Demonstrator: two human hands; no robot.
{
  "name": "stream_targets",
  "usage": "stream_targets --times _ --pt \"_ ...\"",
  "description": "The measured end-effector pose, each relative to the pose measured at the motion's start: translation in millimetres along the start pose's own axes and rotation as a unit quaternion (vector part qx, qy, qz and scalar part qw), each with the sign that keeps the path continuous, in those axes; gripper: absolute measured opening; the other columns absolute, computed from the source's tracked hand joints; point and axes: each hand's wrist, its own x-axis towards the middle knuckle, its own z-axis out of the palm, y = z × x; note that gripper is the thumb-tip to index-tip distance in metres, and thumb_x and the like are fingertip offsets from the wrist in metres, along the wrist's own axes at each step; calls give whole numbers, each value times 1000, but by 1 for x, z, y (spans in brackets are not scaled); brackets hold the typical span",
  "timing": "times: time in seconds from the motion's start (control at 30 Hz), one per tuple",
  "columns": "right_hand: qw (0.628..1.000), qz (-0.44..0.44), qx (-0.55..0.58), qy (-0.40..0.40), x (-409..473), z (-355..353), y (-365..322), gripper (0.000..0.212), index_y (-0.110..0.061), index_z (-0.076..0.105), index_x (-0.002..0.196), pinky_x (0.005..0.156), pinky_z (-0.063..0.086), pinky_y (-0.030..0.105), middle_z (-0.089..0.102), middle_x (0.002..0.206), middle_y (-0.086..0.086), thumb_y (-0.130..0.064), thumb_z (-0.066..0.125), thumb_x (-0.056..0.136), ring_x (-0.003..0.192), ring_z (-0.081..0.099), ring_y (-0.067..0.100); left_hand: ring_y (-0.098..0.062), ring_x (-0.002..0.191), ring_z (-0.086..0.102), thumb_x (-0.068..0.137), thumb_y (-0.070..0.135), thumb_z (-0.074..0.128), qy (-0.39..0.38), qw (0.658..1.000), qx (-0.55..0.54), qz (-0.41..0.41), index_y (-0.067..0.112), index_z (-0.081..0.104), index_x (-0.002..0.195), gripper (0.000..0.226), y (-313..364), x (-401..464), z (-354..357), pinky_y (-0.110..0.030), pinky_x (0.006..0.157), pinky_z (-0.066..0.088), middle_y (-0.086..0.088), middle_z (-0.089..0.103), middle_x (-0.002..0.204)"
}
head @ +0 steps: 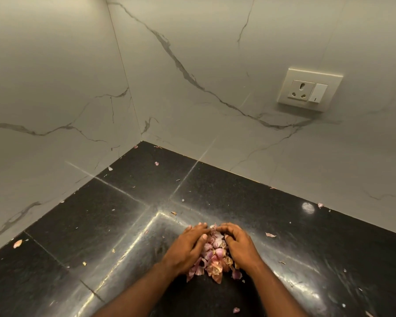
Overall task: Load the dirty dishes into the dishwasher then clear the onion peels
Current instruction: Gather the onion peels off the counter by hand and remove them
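Cupping a heap of onion peels [212, 257] from both sides, the left hand [189, 244] and right hand [239, 242] rest on the black granite surface [114, 216] in the head view. Both hands have curled fingers pressed into the heap, fingertips nearly meeting at its far end. Stray peel fragments [270, 235] lie scattered across the surface. A wall socket [309, 89] sits on the marble-pattern wall [192, 42] behind.

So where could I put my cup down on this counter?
Mostly bare: the black counter toward the wall corner, and the stretch under the socket, with only stray bits. Crowded: the front middle, where the left hand and right hand cup the peel pile.
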Motion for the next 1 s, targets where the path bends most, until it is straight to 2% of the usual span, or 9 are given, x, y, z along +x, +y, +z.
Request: stream_targets --times 0.07,0.13,0.23,0.33,0.57,0.7,0.8,0.9,1.0 --pt "1000 6 23 12 -6 -2 3 43 -35 78 104 103 53 30 70 117 -16 0 53 99 114 64 1 9 125 55 110 34 46 52 995 -87 -3 35 67 135 32 5 -7 -2 -19 110 42 23 66 132" --pt "999 -7 31 42 -12 -5 -1 37 -35 75 111 99 55 29 72 115 -15 -7 52 104 112 65 0 4 114 63 109 30 49 123 981 -147 -15 31 73 124 28 9 -13 -5 -23 99 51 24 71 117" --pt "995 -69 -73 27 -13 -3 -6 35 -36 59 141 118 34 25 49 148 -23 -28 46 110 138 40 -8 5 137 46 107 53 33 170 979 -98 -57 33 61 140 48 1 -22 0 -24 117 38 18 57 144" --pt "980 -78 -172 -68 -9 10 -10 50 -35 34 160 128 6 33 24 160 -24 -47 29 111 152 13 -4 1 154 14 97 77 6 91 992 15 -86 34 34 160 81 -10 -30 10 -30 129 12 21 24 162" --pt "983 -164 -71 -50 -33 13 -7 26 -37 70 122 102 47 24 64 119 -24 -27 51 108 119 57 2 0 126 52 107 59 29 146 987 -65 4 35 58 137 48 2 -43 21 -32 106 47 21 59 130" --pt "974 -165 -144 54 -54 4 9 30 -29 67 132 110 42 23 58 135 -19 -29 48 108 130 45 -4 -7 153 20 96 78 5 132 987 5 -88 29 42 155 86 7 -44 29 -36 128 17 10 33 164" --pt "968 -146 -199 47 -68 16 12 42 -31 52 149 121 29 24 45 149 -20 -40 36 111 140 32 -6 -8 157 14 94 78 -4 121 986 67 -90 30 40 158 91 9 -45 40 -31 128 7 12 26 166" --pt "981 -116 -137 77 -78 44 6 42 -28 51 149 120 31 28 48 150 -16 -33 39 110 139 36 -2 0 135 44 105 65 17 194 978 -33 -75 27 61 137 67 22 -47 50 -31 118 34 12 58 141" --pt "986 -105 -55 119 -85 59 -6 33 -28 62 138 112 42 27 61 137 -17 -24 48 108 128 50 -3 -7 107 56 109 43 31 236 969 -53 -48 29 64 116 37 37 -52 58 -19 98 39 19 62 111"
